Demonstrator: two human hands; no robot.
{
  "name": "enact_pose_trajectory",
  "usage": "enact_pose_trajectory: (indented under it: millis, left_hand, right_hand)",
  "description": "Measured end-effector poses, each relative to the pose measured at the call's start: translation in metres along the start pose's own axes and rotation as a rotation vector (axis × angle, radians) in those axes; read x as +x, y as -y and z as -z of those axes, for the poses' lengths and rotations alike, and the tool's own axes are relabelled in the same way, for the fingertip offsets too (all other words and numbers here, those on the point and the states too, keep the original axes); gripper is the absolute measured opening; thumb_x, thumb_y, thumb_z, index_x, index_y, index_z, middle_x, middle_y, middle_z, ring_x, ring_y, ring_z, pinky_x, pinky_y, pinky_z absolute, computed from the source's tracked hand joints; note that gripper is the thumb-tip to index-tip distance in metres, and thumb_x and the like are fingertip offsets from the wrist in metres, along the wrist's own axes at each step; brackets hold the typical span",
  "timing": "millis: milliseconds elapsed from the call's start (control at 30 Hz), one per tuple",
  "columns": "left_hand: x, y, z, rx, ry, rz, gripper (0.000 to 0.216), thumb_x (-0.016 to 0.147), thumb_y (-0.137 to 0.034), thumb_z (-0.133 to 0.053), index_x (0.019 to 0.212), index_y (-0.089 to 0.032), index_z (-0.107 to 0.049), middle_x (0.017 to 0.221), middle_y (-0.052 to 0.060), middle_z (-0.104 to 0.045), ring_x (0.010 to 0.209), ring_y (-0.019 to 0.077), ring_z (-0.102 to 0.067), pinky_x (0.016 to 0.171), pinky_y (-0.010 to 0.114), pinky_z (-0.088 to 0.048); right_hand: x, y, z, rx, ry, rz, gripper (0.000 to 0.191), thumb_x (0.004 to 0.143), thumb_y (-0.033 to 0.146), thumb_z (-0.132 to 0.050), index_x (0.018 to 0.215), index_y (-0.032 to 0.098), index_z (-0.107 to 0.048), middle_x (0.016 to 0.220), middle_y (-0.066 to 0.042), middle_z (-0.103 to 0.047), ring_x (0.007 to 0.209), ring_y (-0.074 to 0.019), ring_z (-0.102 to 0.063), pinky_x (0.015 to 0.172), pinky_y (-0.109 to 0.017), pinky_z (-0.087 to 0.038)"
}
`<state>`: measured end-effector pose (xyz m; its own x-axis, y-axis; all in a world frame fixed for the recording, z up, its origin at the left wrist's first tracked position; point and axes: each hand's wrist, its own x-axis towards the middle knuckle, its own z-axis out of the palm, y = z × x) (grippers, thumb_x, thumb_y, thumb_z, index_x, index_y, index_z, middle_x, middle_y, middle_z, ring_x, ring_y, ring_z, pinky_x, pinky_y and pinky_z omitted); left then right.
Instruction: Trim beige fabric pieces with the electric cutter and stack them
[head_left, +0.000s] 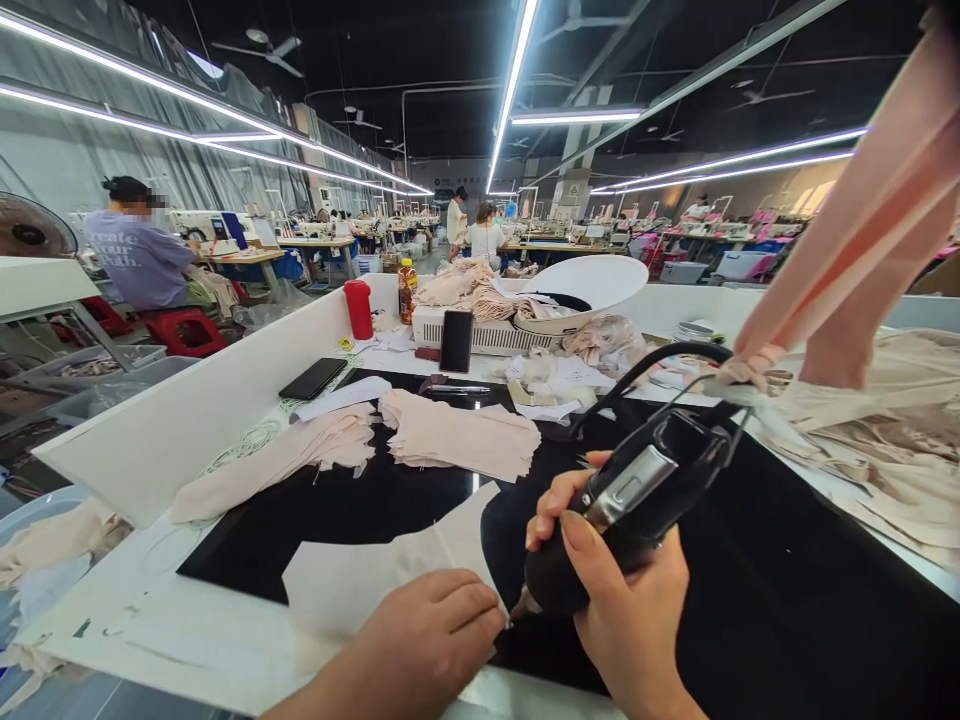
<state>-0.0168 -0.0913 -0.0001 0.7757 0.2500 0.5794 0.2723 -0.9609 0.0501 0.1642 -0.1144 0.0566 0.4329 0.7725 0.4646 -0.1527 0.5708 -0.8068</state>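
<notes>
My right hand [626, 590] is wrapped round a black corded handheld tool [637, 490] with a silver plate on its side. The tool's narrow tip [525, 604] points down at the edge of a pale, curved cut piece [375, 575]; whether that is cloth or paper I cannot tell. My left hand [435, 635] grips the near right edge of this piece, its fingers together right beside the tip. Beneath lies a glossy black board [750, 590]. Knotted pink fabric strips [840, 250] hang from above to the tool's rear end.
Behind my hands lie a stack of pale pink cut pieces [461, 435] and a second stack [292, 455]. Farther back are a phone [456, 340], another phone [313, 378], a red cup [358, 308] and a white basket [480, 335]. Beige cloth [892, 450] is heaped at right.
</notes>
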Motion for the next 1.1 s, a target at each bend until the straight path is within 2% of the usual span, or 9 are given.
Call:
enact_pose_trajectory:
  millis: [100, 267, 433, 700, 900, 1100]
  left_hand:
    - [-0.003, 0.001, 0.006, -0.006, 0.041, 0.064, 0.020, 0.109, -0.015, -0.048, 0.117, -0.015, -0.067, 0.109, 0.008, -0.075, 0.105, 0.0202, -0.072, 0.096, 0.030, -0.063]
    - [-0.011, 0.003, 0.008, 0.023, 0.107, 0.152, 0.019, 0.107, -0.022, -0.057, 0.122, -0.023, -0.068, 0.128, 0.010, -0.072, 0.120, 0.0268, -0.071, 0.103, 0.041, -0.063]
    - [-0.014, 0.004, 0.007, -0.004, 0.160, 0.163, 0.023, 0.105, -0.023, -0.061, 0.127, -0.025, -0.066, 0.137, 0.011, -0.069, 0.127, 0.0273, -0.069, 0.109, 0.047, -0.058]
    - [-0.015, 0.003, 0.006, -0.050, 0.210, 0.182, 0.024, 0.105, -0.024, -0.063, 0.129, -0.025, -0.064, 0.140, 0.012, -0.068, 0.132, 0.0284, -0.066, 0.112, 0.050, -0.055]
    - [-0.014, 0.004, 0.006, -0.064, 0.270, 0.203, 0.030, 0.103, -0.025, -0.067, 0.133, -0.026, -0.063, 0.145, 0.013, -0.065, 0.136, 0.0302, -0.063, 0.115, 0.051, -0.052]
    - [-0.014, 0.003, 0.005, -0.052, 0.261, 0.220, 0.029, 0.102, -0.028, -0.068, 0.131, -0.027, -0.064, 0.150, 0.013, -0.062, 0.139, 0.0301, -0.061, 0.116, 0.049, -0.052]
  right_hand:
    - [0.000, 0.000, 0.000, -0.001, -0.006, -0.004, 0.038, 0.090, 0.028, -0.082, 0.120, 0.030, -0.059, 0.084, 0.002, -0.069, 0.061, -0.0148, -0.067, 0.057, -0.030, -0.061]
    - [-0.001, -0.001, 0.002, -0.019, -0.025, -0.021, 0.040, 0.089, 0.030, -0.083, 0.121, 0.030, -0.058, 0.083, 0.001, -0.069, 0.061, -0.0158, -0.066, 0.056, -0.031, -0.061]
    - [0.002, -0.002, 0.002, -0.021, -0.044, -0.021, 0.042, 0.087, 0.031, -0.085, 0.120, 0.029, -0.059, 0.083, 0.001, -0.069, 0.061, -0.0165, -0.066, 0.056, -0.032, -0.060]
    - [0.016, -0.008, -0.007, -0.038, -0.111, 0.003, 0.040, 0.085, 0.034, -0.087, 0.115, 0.028, -0.061, 0.082, 0.002, -0.069, 0.061, -0.0163, -0.066, 0.057, -0.033, -0.059]
    - [0.014, -0.012, -0.007, -0.050, -0.110, -0.001, 0.044, 0.084, 0.033, -0.087, 0.119, 0.028, -0.060, 0.080, 0.002, -0.069, 0.060, -0.0158, -0.065, 0.057, -0.032, -0.058]
    - [0.015, -0.010, -0.008, -0.071, -0.098, -0.011, 0.041, 0.087, 0.032, -0.085, 0.118, 0.028, -0.059, 0.080, 0.003, -0.070, 0.061, -0.0163, -0.065, 0.057, -0.032, -0.059]
